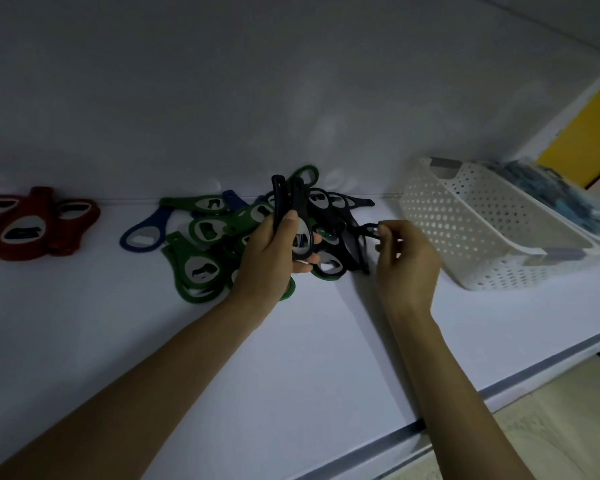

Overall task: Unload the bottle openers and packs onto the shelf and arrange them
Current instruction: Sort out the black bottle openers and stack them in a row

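A heap of green, blue and black bottle openers [208, 230] lies on the white shelf [291, 358] near its back wall. My left hand [274, 254] grips a few black openers [286, 206] stood on edge above the heap. My right hand [406, 261] pinches the end of another black opener [359, 242] at the heap's right side. A group of red openers [32, 225] lies together at the far left of the shelf.
A white perforated basket [465, 230] stands at the right of the shelf, its inside mostly hidden. Behind it a second container holds blue packs [541, 183]. The shelf's front edge [430, 420] runs diagonally at the lower right.
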`<state>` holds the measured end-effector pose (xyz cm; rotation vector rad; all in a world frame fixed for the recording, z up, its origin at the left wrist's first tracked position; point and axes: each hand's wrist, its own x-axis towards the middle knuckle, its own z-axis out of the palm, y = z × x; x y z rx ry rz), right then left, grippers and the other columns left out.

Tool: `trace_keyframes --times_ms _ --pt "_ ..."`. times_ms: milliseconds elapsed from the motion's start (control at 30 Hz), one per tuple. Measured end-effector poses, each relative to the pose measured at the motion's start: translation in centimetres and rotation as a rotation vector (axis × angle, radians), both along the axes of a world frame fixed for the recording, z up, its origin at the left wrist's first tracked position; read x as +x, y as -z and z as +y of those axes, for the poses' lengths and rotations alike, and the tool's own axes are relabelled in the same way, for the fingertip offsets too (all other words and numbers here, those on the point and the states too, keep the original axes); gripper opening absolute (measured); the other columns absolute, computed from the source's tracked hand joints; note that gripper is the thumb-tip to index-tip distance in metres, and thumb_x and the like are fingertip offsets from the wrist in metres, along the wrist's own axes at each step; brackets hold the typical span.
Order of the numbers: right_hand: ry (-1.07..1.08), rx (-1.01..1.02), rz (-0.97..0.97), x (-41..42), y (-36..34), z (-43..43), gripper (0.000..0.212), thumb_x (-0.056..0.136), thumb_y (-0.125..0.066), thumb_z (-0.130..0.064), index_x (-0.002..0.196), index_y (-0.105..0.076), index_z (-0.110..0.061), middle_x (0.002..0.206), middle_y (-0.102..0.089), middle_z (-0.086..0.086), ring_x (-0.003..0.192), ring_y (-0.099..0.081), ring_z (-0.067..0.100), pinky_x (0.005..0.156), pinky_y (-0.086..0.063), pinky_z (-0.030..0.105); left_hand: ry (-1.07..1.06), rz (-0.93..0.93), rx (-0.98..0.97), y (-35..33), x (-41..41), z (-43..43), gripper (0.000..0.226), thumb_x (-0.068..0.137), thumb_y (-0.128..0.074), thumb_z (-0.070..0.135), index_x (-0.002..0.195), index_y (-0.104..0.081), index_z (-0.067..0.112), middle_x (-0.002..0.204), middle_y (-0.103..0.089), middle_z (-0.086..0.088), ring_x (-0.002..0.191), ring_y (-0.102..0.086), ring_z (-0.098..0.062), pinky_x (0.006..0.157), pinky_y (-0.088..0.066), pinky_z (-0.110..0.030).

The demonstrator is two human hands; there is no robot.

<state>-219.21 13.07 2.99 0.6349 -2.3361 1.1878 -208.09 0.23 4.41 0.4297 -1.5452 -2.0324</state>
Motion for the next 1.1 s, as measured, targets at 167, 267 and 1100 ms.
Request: trace_keyframes --times_ms 167,267,1100 --pt "-0.048 -0.084 0.095 0.4 -0.1 -0.2 0.017 0.096 -0.052 -0.012 0.103 -0.068 -0.010 0.098 -0.067 0.004 0.085 -0.062 0.018 0.077 -0.053 0.040 0.001 0.013 0.008 0.0 0.0 0.0 0.024 0.101 -0.037 0.024 0.097 -0.060 0.016 0.077 -0.068 0.000 0.060 -0.063 -0.011 0.052 -0.051 -0.018" --pt "-0.052 -0.289 0.149 1.2 -0.8 -0.2 0.014 0.097 -0.050 -0.016 0.099 -0.064 -0.015 0.088 -0.066 -0.005 0.076 -0.066 0.019 0.065 -0.055 0.045 0.005 0.003 -0.009 0.0 0.0 0.0 0.023 0.101 -0.038 0.025 0.097 -0.059 0.019 0.078 -0.069 0.002 0.063 -0.065 -0.012 0.053 -0.051 -0.018" --pt "0.042 0.493 -0.110 1.3 -0.2 -0.7 0.026 0.093 -0.051 -0.028 0.111 -0.062 -0.013 0.105 -0.067 0.008 0.103 -0.055 0.033 0.083 -0.041 0.038 0.092 0.026 -0.079 0.7 -0.1 -0.6 0.016 0.089 -0.059 0.003 0.101 -0.063 0.013 0.083 -0.072 0.004 0.070 -0.071 -0.010 0.057 -0.050 -0.015"
